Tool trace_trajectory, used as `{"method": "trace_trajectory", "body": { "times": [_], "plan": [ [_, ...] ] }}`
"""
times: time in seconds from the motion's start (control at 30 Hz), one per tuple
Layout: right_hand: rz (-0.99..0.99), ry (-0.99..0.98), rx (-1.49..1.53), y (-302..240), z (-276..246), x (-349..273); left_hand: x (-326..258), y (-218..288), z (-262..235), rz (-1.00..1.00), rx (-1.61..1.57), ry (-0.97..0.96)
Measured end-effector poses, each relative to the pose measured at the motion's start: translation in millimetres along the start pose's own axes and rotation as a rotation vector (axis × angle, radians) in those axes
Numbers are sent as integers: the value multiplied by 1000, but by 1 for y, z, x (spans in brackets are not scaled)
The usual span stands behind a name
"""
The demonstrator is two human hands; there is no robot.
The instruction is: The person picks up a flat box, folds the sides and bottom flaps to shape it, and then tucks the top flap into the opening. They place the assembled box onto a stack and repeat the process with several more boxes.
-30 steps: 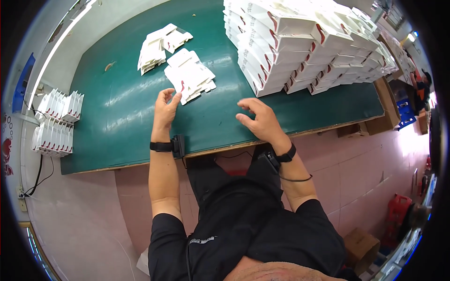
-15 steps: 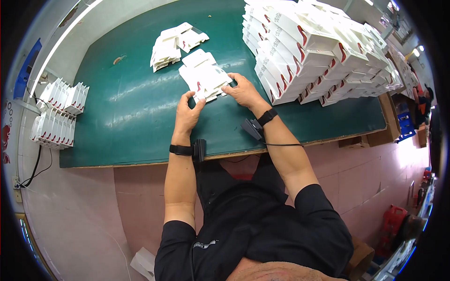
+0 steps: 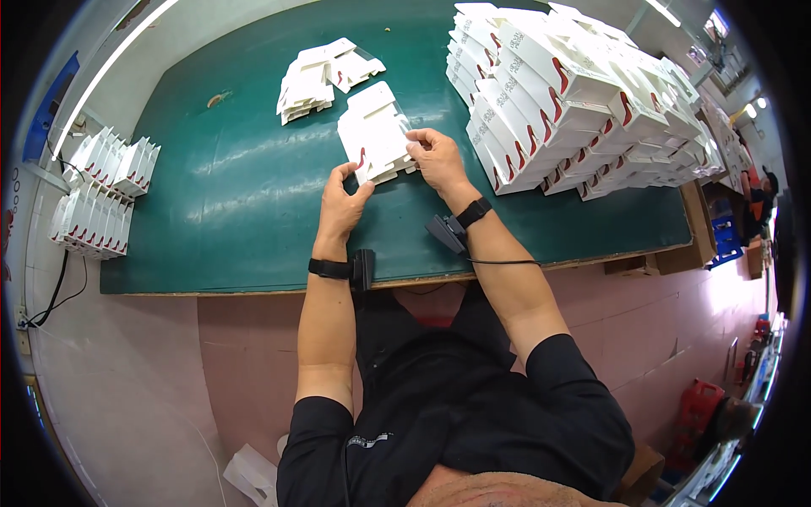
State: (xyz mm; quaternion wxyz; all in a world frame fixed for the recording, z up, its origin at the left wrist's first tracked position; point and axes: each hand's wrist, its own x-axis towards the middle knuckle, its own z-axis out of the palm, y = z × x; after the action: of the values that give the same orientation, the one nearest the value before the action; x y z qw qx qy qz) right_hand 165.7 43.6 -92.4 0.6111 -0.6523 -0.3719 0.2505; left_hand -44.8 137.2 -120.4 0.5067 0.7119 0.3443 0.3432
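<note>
Taking my hands as the centre of the clock, the carton [image 3: 368, 135] I'm at lies flat just off 12 o'clock, on top of the near pile [image 3: 395, 171] on the green table [image 3: 236, 215]. My left hand [image 3: 340, 207] is at its near corner, around 8 o'clock, thumb and forefinger apart on either side of that corner. My right hand [image 3: 441, 160] is at the pile's edge, around 2 o'clock, thumb and fingertips close together; I cannot tell whether they are pinching card or only touching it.

As for how far things have come, the big stack [image 3: 549, 110] toward 2 o'clock is cartons already in box shape, laid up in several tiers. A smaller stack [image 3: 93, 224] at 9 o'clock, by the wall, looks made up too, standing in two tiers. What remains flat, as I judge it, is this near pile and the far pile [image 3: 302, 83] at 11 o'clock; how many each holds I can't make out. The carton at my fingers looks unopened.
</note>
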Motion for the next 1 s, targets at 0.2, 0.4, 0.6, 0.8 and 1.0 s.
{"method": "trace_trajectory", "body": {
  "times": [0.2, 0.4, 0.6, 0.8, 1.0],
  "plan": [
    [19, 39, 227, -18, -11, -16, -9, 10, -5, 29, -127, -43],
    [32, 3, 336, -54, -34, -56, -24, 36, 2, 423, 290, 122],
    [27, -129, 389, -84, -65, -95, -41, 80, -8, 764, 539, -30],
    [-230, -94, 173, -75, -75, -108, -78, 95, 2, 188, -375, -227],
    [-217, -223, 292, -67, -52, -123, -82, 94, 23, 204, -564, -215]
  ]
}}
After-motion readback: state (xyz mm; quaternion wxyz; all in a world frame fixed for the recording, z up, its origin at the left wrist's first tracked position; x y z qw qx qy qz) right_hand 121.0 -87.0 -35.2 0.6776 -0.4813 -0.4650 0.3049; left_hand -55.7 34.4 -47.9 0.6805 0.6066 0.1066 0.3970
